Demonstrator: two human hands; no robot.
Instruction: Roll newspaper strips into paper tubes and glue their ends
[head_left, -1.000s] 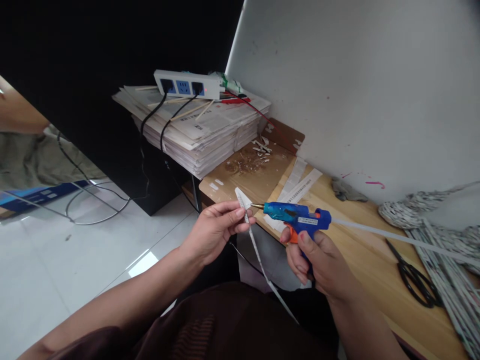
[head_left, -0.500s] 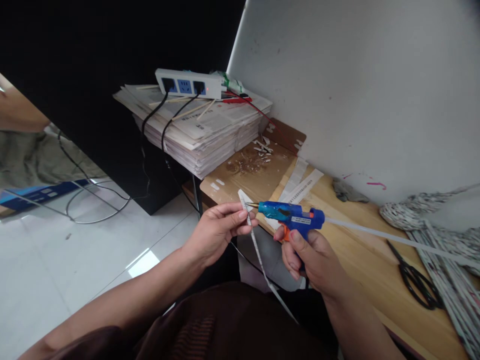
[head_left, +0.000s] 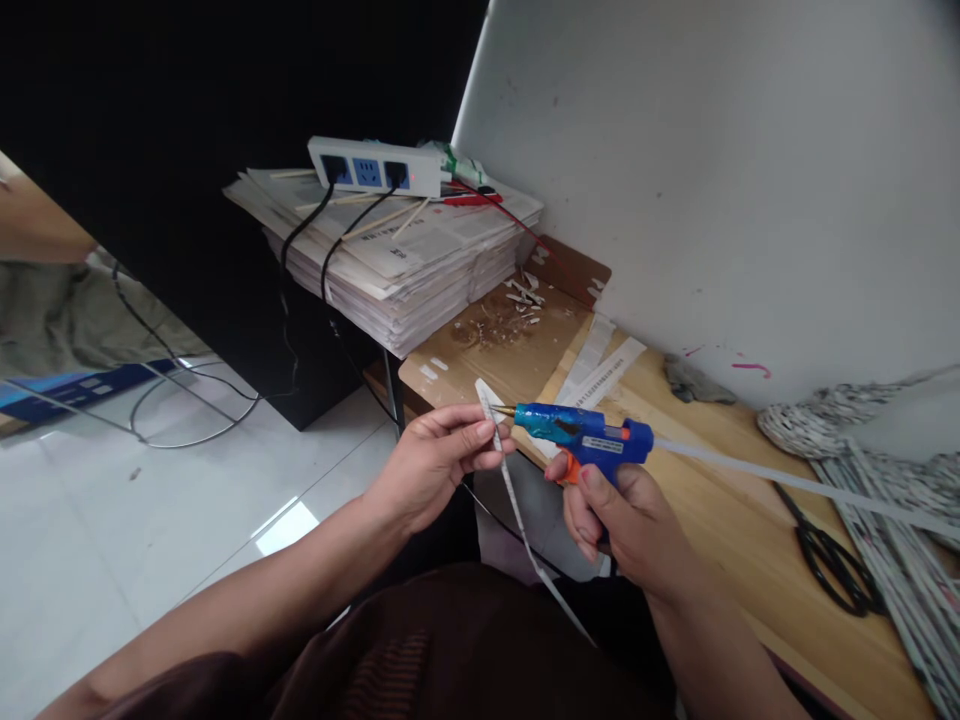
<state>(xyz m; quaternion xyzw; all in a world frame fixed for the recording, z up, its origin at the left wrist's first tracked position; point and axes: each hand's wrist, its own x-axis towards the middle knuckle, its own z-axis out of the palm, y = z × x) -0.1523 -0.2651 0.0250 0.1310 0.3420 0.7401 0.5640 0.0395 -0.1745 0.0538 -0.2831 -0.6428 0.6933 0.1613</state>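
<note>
My left hand (head_left: pixel 435 460) pinches the upper end of a rolled newspaper stick (head_left: pixel 517 510), which runs down and to the right toward my lap. My right hand (head_left: pixel 626 515) grips a blue glue gun (head_left: pixel 581 432) with an orange trigger under my index finger. The gun's brass nozzle touches the stick just by my left fingertips. A long white glue stick (head_left: pixel 787 482) juts out of the gun's back to the right. Both hands hover in front of the wooden table's near-left corner.
The wooden table (head_left: pixel 720 500) carries a cardboard sheet (head_left: pixel 495 340) with paper scraps, white paper strips (head_left: pixel 600 365), black scissors (head_left: pixel 836 565) and a bundle of rolled paper sticks (head_left: pixel 900 560). A power strip (head_left: pixel 375 168) lies on a newspaper stack (head_left: pixel 390 250). Cables trail over the white floor.
The glue gun and my right hand moved slightly left, bringing the nozzle against the paper stick. My left hand has kept its hold.
</note>
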